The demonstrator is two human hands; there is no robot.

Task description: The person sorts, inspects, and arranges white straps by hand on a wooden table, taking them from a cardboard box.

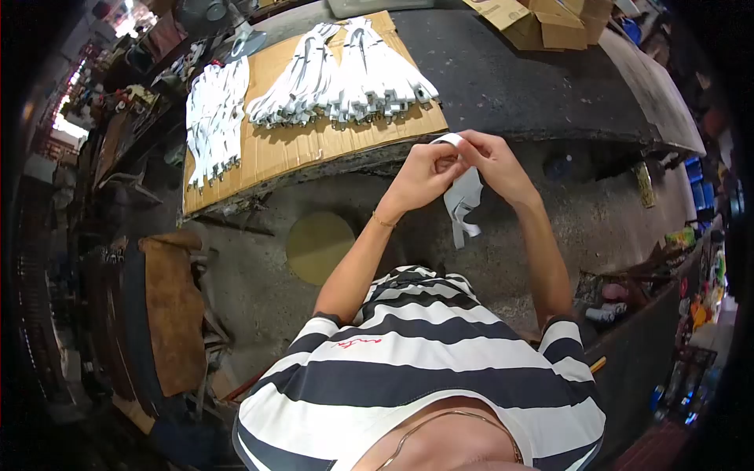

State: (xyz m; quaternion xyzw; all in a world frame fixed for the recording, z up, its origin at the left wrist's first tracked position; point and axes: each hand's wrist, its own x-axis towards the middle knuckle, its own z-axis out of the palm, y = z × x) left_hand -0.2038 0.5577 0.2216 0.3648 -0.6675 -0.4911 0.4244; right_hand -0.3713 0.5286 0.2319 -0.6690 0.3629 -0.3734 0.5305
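My left hand (426, 174) and my right hand (499, 166) meet in front of the table's near edge, fingers pinched together. Between them they grip a bunch of white straps (465, 195); one strap bends over the top of the fingers and loose ends dangle below. How the fingertips sit on the straps is partly hidden. Beyond my left hand, two fanned bundles of white lanyards (369, 74) with small metal ends lie on a cardboard sheet (290, 149). Another row of white lanyards (216, 118) lies on the sheet's left part.
The cardboard sheet rests on a dark worktable (503, 78). An opened cardboard box (554, 23) stands at its far right. A brown-covered bench (173, 314) is at left, and a round yellowish stool top (320, 247) sits below the table edge. Cluttered shelves (691, 306) line the right.
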